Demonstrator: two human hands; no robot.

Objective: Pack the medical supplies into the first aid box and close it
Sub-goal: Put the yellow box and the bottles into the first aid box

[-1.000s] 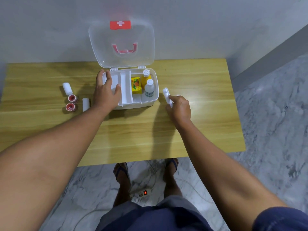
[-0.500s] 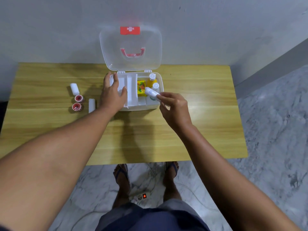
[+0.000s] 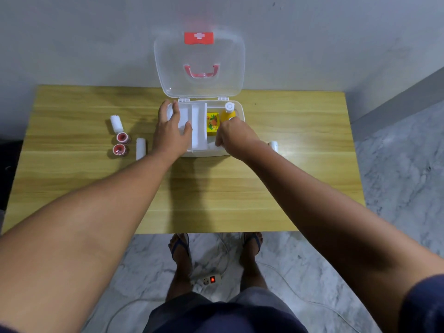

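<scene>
The left hand (image 3: 171, 131) lies flat and open on the box (image 3: 204, 152) to steady it, while the right hand (image 3: 231, 135), fingers curled downward and contents hidden, reaches into its right compartment, apparently placing something.

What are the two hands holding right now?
The left hand rests flat on the first aid box, steadying it. The right hand is curled inside; its grip is hidden.

The first aid box (image 3: 211, 152) is white plastic with a clear glossy lid (image 3: 199, 61); the table (image 3: 216, 188) is smooth wood-grain.
</scene>
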